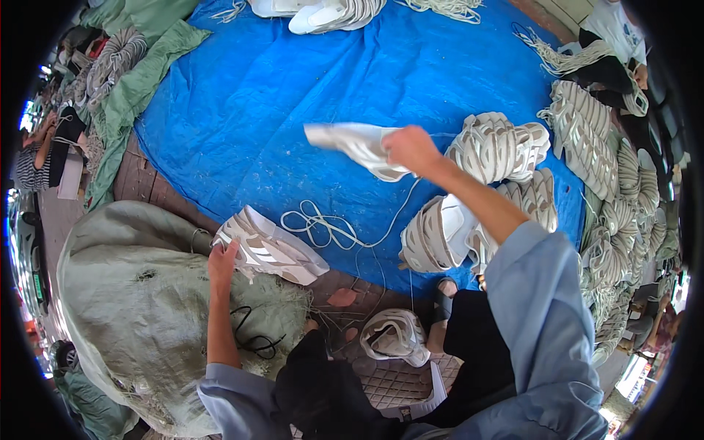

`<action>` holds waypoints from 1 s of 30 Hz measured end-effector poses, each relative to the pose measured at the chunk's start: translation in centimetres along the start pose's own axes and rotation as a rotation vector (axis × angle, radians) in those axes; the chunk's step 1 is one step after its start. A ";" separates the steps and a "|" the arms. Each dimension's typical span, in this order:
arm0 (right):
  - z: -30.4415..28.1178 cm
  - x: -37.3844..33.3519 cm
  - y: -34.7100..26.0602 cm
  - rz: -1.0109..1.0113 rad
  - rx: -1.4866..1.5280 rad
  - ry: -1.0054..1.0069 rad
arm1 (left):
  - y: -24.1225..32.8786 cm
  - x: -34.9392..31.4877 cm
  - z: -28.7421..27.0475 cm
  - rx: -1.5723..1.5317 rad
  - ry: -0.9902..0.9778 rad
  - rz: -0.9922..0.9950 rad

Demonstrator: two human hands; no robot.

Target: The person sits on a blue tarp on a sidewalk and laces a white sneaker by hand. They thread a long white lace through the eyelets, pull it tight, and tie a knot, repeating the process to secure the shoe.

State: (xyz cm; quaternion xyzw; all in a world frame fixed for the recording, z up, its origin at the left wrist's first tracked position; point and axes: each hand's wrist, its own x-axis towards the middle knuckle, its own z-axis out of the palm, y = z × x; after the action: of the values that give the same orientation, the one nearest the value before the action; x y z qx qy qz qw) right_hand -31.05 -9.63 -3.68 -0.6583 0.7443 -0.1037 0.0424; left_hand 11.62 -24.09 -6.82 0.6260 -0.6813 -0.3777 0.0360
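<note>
My left hand [221,262] is closed on one end of a white and beige shoe upper [273,248], above the edge of a large pale sack. Farther out, over the blue tarp [293,88], my right hand [413,152] grips a second white shoe upper [359,148], whose far end is smeared by motion. A white cord [330,227] lies in loops on the tarp between the two uppers. Close to my right forearm are bundles of nested shoe uppers [488,147], [433,235]. Down between my legs sits another shoe upper [394,337].
The bulging sack [139,293] fills the left side, with a black cord [253,336] on it. Stacked uppers [587,136] line the right edge, and more [341,15] lie at the far side. Green cloth [136,95] borders the tarp. A person [44,158] sits at far left.
</note>
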 end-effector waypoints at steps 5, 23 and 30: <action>-18.9 -0.4 -3.8 0.211 1.170 0.225 | -1.7 -1.3 -1.4 0.202 0.244 0.327; -51.9 -21.1 -19.5 -0.109 0.804 0.225 | 36.6 -38.5 -13.1 -0.115 0.560 1.672; -44.2 -20.0 -20.0 -0.324 0.563 0.061 | 32.0 -37.3 -11.1 -0.430 -0.540 0.996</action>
State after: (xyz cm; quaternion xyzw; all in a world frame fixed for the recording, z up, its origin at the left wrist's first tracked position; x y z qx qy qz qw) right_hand -17.86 12.22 42.10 -0.7274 0.5728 -0.3304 0.1836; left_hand -1.04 1.35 34.78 0.0924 -0.7860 -0.5899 0.1600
